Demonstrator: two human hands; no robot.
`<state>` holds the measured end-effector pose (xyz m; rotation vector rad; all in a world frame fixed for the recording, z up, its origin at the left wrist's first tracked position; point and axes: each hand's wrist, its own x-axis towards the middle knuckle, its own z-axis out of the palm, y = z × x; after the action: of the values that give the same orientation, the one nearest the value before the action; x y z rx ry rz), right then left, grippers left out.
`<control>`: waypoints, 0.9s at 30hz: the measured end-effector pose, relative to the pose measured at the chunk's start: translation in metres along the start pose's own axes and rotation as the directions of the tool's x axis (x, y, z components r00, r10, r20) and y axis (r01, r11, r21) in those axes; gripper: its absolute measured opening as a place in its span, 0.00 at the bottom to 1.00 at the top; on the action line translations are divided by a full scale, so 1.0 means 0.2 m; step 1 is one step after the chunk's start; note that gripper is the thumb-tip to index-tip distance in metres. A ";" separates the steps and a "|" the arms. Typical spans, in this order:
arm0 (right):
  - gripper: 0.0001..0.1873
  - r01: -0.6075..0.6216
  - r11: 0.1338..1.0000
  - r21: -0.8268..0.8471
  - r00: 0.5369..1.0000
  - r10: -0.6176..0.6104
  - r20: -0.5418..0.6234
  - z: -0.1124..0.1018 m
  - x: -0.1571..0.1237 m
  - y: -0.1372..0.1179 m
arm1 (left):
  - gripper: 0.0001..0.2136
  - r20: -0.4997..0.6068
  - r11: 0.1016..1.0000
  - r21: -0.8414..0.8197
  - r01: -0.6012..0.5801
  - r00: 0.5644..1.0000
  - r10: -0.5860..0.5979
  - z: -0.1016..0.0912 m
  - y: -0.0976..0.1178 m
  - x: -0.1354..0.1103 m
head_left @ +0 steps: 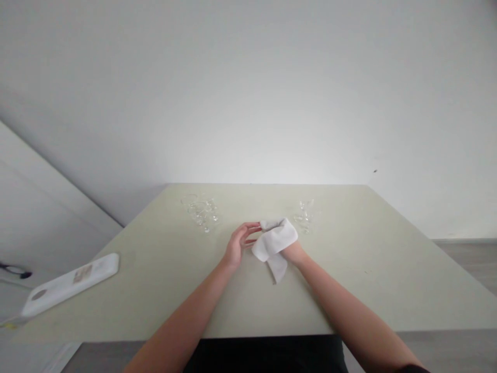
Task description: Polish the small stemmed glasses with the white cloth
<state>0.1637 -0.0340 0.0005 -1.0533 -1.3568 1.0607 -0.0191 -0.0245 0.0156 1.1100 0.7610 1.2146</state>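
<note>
A white cloth (275,242) is draped over my right hand (292,252), which is wrapped up in it above the middle of a pale table (163,280); only the wrist side of that hand shows. My left hand (239,243) is just left of the cloth, fingers curled, with the fingertips pinching the cloth's upper edge. A group of clear glasses (201,210) stands at the back left of the table. Clear glasses (305,214) also stand right behind the cloth; I cannot tell how many.
A white tray-like board (72,283) with a label lies at the table's left edge, partly overhanging. A plain white wall runs behind the table. Grey floor shows at the right.
</note>
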 end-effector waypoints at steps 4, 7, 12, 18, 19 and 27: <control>0.23 -0.141 0.985 0.104 0.989 0.135 0.056 0.01 -0.01 0.06 | 0.19 0.135 0.917 0.160 -0.365 0.929 0.345 -0.01 0.01 -0.04; 0.24 -0.007 1.000 0.006 0.993 0.006 0.117 0.00 -0.02 0.07 | 0.20 0.107 0.959 0.100 -0.264 0.961 0.253 -0.02 0.00 -0.03; 0.23 0.207 0.973 -0.099 0.961 -0.184 0.205 -0.01 -0.04 0.01 | 0.15 0.027 0.946 -0.238 0.222 0.975 -0.222 -0.03 -0.03 0.04; 0.28 0.031 0.999 0.014 0.999 -0.031 0.041 0.02 -0.03 0.01 | 0.19 -0.011 0.997 -0.056 -0.061 0.998 0.061 -0.03 0.00 0.02; 0.27 -0.065 0.996 0.059 0.998 0.066 -0.015 0.03 -0.03 0.02 | 0.20 0.017 0.972 0.056 -0.228 0.974 0.228 -0.03 0.01 0.00; 0.24 -0.153 0.984 0.094 0.970 0.132 0.202 0.02 -0.04 0.00 | 0.22 0.211 0.912 0.227 -0.342 0.932 0.297 -0.02 0.04 -0.06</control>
<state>0.1604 -0.0416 -0.0004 -0.9972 -1.3761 1.3602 -0.0276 -0.0347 0.0209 1.5855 0.6318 1.2935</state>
